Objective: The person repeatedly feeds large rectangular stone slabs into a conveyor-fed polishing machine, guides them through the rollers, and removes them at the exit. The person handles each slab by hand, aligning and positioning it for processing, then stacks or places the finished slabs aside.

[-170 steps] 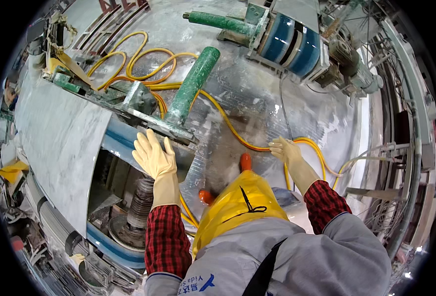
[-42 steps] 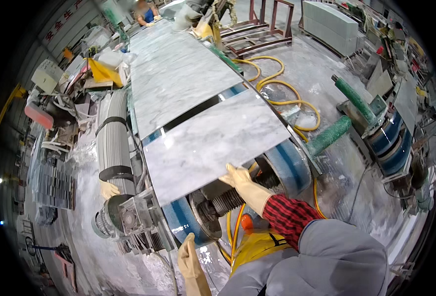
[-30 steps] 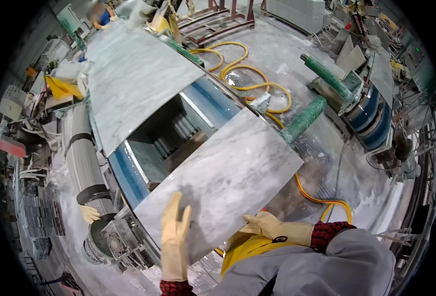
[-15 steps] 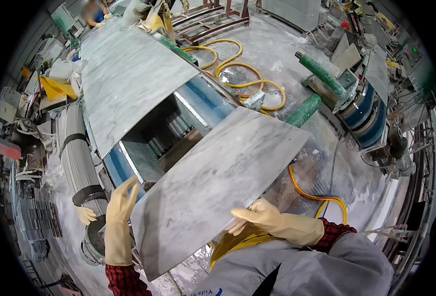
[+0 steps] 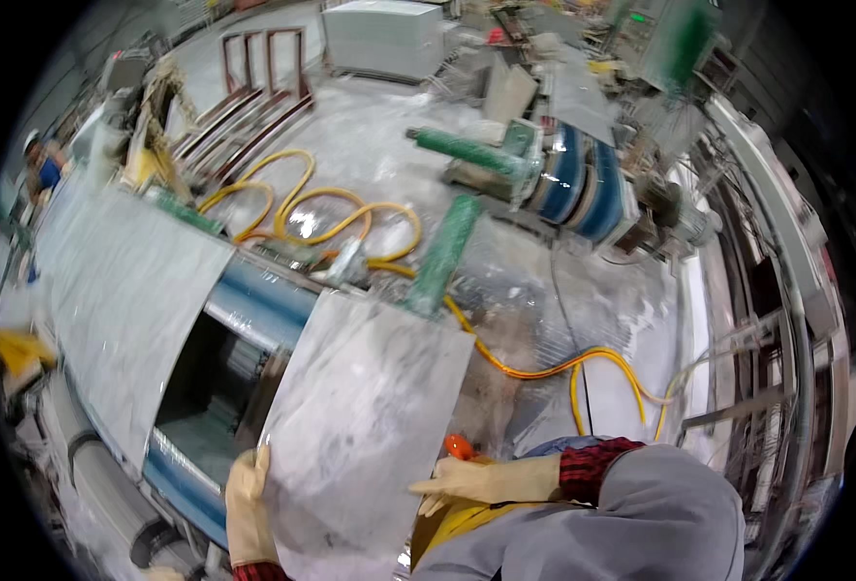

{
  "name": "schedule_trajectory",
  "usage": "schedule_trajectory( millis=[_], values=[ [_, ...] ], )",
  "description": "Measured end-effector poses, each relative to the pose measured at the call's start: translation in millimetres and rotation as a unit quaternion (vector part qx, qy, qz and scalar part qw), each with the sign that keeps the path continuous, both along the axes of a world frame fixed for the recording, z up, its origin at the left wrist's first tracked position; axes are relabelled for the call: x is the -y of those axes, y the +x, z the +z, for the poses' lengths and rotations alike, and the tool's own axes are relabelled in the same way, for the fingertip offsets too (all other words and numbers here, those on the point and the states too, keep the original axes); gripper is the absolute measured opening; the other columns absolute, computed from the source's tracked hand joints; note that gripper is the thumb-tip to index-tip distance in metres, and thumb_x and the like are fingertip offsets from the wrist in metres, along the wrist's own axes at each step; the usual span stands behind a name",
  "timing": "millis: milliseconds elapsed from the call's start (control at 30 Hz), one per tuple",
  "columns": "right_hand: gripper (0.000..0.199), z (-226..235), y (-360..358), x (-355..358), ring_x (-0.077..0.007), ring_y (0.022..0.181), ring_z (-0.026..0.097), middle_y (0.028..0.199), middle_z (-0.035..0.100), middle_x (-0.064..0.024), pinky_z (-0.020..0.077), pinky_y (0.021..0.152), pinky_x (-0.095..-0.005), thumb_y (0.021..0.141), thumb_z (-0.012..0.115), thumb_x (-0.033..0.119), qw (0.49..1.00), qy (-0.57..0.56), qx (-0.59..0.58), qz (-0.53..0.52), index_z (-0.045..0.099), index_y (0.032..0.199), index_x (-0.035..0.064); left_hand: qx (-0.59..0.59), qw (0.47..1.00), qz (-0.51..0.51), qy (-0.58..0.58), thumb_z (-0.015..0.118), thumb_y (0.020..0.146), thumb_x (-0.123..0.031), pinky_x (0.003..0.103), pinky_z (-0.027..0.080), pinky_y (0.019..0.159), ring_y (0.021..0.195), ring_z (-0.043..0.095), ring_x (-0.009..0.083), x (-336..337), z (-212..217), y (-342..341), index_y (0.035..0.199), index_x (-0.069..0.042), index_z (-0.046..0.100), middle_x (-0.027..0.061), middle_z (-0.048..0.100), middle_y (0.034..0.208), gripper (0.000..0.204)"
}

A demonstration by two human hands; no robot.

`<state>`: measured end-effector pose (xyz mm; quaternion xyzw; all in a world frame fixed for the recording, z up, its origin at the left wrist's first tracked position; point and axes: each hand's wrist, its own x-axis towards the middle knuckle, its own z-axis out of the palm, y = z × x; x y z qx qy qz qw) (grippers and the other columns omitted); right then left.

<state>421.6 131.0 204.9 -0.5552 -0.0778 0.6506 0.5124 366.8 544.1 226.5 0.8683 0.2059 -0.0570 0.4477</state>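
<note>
the fingers of your left hand (image 5: 249,494) grip the grey-veined slab (image 5: 365,412) by its left edge, those of your right hand (image 5: 476,480) by its right.

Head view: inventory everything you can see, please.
Front marble slab: one, white, between both hands
Rear marble slab: one, grey, left
Conveyor belts: four, blue, left and upper right
Cylinders: two, green, upper centre
Hose: count unclear, yellow, floor
Metal rack: one, dark red, upper left
Block: one, grey, top
Co-worker: one, blue clothing, far left
Boot: one, orange, lower centre
Left hand: one, cream gloved, front slab's left edge
Right hand: one, cream gloved, front slab's right edge
</note>
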Motion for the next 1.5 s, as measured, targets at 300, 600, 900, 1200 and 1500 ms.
schedule_trajectory(
  millis=[300,600,900,1200,1500],
  values=[
    [0.057,-11,-3,5,-0.0190,0.086,0.075,0.090,0.078,-0.0179,0.0572,0.072,-0.0245,0.095,0.069,0.043,0.999,-0.043,0.013,0.010,0.073,0.093,-0.0138,-0.101,0.961,0.107,0.235,0.070,0.090,-0.052,0.041,0.044,0.061,0.060,0.049,0.0213,34,71,-13,0.085,0.007,0.067,0.0138,0.058,0.066,0.059],
    [0.051,94,111,49,-0.0229,0.074,0.073,0.084,0.071,-0.0189,0.0601,0.067,-0.0332,0.091,0.078,0.035,0.968,-0.021,0.166,-0.185,0.064,0.101,-0.0126,0.108,0.956,0.191,0.197,0.069,0.092,-0.043,0.037,0.034,0.056,0.059,0.039,0.0141,103,165,85,0.075,0.006,0.058,0.0019,0.047,0.060,0.053],
    [0.061,78,342,215,-0.0255,0.087,0.069,0.095,0.073,-0.0175,0.0533,0.081,-0.0379,0.086,0.072,0.053,0.835,0.016,0.328,-0.442,0.072,0.111,-0.0031,0.188,0.960,0.170,-0.116,0.068,0.098,-0.044,0.033,0.051,0.074,0.079,0.062,0.0194,264,92,323,0.104,0.009,0.069,0.0108,0.071,0.093,0.053],
    [0.072,18,422,435,-0.0293,0.108,0.065,0.116,0.071,-0.0195,0.0496,0.092,-0.0397,0.084,0.073,0.052,0.739,-0.113,0.261,-0.610,0.064,0.128,-0.0035,0.003,0.987,0.097,-0.126,0.063,0.095,-0.053,0.036,0.050,0.078,0.083,0.063,0.0203,508,9,428,0.108,0.001,0.071,0.0093,0.071,0.093,0.056],
    [0.062,-62,422,531,-0.0209,0.106,0.064,0.114,0.071,-0.0127,0.0488,0.091,-0.0344,0.089,0.074,0.047,0.673,-0.276,0.190,-0.659,0.065,0.126,-0.0014,-0.059,0.990,-0.077,-0.100,0.051,0.101,-0.047,0.036,0.052,0.089,0.100,0.069,0.0237,593,-10,489,0.132,-0.004,0.066,0.0129,0.074,0.112,0.055]
  ],
)
